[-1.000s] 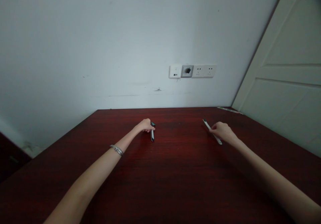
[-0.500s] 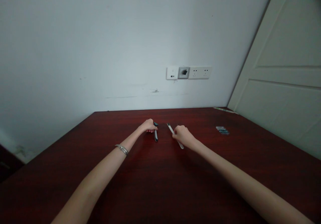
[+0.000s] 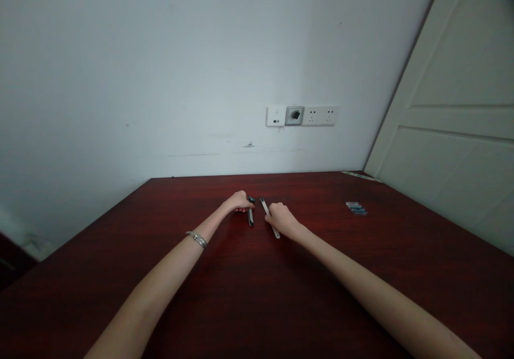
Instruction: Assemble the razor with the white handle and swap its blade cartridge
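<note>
My left hand (image 3: 236, 202) rests on the dark red table (image 3: 257, 294), fingers closed on the top of a short black stick-like object (image 3: 250, 217) that lies on the wood. My right hand (image 3: 281, 218) is just to its right, closed around a long thin white strip (image 3: 269, 224) that points away toward the wall and sticks out at both ends of the hand. The two objects lie close together, a small gap between them. A metal bracelet (image 3: 196, 239) is on my left wrist.
A small blue-grey packet (image 3: 355, 208) lies on the table to the right. A thin pale strip (image 3: 359, 176) lies at the far right edge by the door (image 3: 453, 134). Wall sockets (image 3: 302, 116) sit above the table's far edge.
My right hand has carried the white strip leftward from the right side of the table to just beside my left hand. The blue-grey packet is uncovered where the hand was. The left hand stayed put.
</note>
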Available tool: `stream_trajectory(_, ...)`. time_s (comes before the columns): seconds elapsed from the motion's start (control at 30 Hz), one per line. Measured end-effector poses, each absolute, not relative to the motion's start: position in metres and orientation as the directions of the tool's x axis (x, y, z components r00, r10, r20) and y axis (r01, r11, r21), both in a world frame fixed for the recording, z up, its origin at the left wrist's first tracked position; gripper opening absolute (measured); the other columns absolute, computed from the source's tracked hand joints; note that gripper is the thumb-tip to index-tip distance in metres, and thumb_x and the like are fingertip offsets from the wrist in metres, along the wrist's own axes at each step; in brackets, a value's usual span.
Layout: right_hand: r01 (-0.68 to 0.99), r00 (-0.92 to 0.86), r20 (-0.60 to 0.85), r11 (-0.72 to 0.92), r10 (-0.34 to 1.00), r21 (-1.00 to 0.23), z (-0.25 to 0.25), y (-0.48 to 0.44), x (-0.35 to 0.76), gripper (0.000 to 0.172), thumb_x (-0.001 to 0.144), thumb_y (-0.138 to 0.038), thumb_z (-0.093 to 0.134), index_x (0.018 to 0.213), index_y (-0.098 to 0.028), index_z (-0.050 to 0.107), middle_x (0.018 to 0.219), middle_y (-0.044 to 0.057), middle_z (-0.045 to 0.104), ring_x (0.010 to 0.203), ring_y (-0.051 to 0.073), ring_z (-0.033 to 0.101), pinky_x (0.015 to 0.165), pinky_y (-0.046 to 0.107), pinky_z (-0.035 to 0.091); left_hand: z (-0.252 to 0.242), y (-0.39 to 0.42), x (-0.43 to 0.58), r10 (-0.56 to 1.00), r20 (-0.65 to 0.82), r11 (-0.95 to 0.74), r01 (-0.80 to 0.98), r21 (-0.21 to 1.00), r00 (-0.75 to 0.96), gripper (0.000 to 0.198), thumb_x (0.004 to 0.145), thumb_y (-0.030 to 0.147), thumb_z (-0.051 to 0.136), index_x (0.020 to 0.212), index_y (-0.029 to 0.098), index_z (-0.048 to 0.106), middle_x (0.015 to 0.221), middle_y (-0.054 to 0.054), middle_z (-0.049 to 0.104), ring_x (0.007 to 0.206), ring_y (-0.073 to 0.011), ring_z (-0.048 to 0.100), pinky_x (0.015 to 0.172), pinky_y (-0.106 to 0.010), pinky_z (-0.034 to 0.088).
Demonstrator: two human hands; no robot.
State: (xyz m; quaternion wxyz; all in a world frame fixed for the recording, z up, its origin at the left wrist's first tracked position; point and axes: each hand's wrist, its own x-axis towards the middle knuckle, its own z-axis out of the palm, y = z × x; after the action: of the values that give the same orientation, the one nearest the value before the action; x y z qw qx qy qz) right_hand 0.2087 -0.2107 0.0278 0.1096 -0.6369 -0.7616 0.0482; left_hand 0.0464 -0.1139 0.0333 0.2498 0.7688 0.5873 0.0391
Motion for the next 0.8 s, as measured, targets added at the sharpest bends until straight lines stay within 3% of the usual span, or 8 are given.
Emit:
stream_trajectory(0.33, 0.943, -0.096, 0.1, 0.123, 0.99, -0.31, 0.029, -0.202, 0.239, 0.033, 0.085, -0.038, 0.052, 0.081, -0.01, 0.067, 0.081, 0.018, 0.069, 0.08, 0.026, 0.068, 0.069, 0.028, 0.048, 0.042, -0.099, 0.025, 0.905, -0.296, -0.115, 0.845, 0.522, 0.306, 0.042, 0.061, 0.052, 0.068, 0.051, 0.013, 0.058, 0.046, 0.0, 0.051, 0.04, -0.0077, 0.043, 0.039, -0.021, 0.03)
stream_trajectory(0.47, 0.905, -0.081, 0.02, 0.082, 0.996, -0.417, 0.031, -0.203, 0.27, 0.035, 0.087, -0.037, 0.047, 0.077, -0.009, 0.066, 0.064, 0.012, 0.068, 0.052, 0.017, 0.065, 0.05, 0.023, 0.048, 0.044, -0.09, 0.011, 0.91, -0.357, 0.049, 0.802, 0.595, 0.209, 0.046, 0.052, 0.057, 0.073, 0.055, 0.013, 0.061, 0.05, 0.0, 0.053, 0.042, -0.0064, 0.042, 0.04, -0.02, 0.027)
stream_trajectory(0.57, 0.871, -0.111, -0.037, 0.079, 0.993, -0.484, 0.028, -0.207, 0.279, 0.03, 0.087, -0.033, 0.047, 0.082, -0.011, 0.066, 0.063, 0.007, 0.068, 0.045, 0.012, 0.061, 0.041, 0.019, 0.044, 0.044, -0.089, 0.007, 0.902, -0.366, 0.055, 0.779, 0.624, 0.229, 0.048, 0.05, 0.059, 0.074, 0.059, 0.013, 0.064, 0.054, -0.001, 0.056, 0.045, -0.0068, 0.043, 0.04, -0.019, 0.026)
stream_trajectory(0.67, 0.861, -0.145, -0.026, 0.113, 0.989, -0.497, 0.025, -0.211, 0.271, 0.027, 0.085, -0.036, 0.052, 0.088, -0.013, 0.066, 0.065, 0.005, 0.069, 0.049, 0.012, 0.062, 0.046, 0.019, 0.045, 0.045, -0.091, 0.008, 0.883, -0.384, 0.036, 0.774, 0.632, 0.272, 0.048, 0.051, 0.059, 0.074, 0.06, 0.013, 0.066, 0.057, -0.002, 0.058, 0.047, -0.007, 0.045, 0.04, -0.018, 0.025)
stream_trajectory(0.8, 0.879, -0.151, 0.04, 0.153, 0.988, -0.453, 0.021, -0.211, 0.251, 0.028, 0.077, -0.042, 0.061, 0.086, -0.015, 0.068, 0.082, 0.009, 0.07, 0.077, 0.019, 0.066, 0.064, 0.023, 0.045, 0.047, -0.093, 0.015, 0.86, -0.42, 0.015, 0.808, 0.589, 0.291, 0.045, 0.053, 0.056, 0.074, 0.06, 0.013, 0.067, 0.056, -0.003, 0.058, 0.047, -0.0068, 0.045, 0.039, -0.017, 0.023)
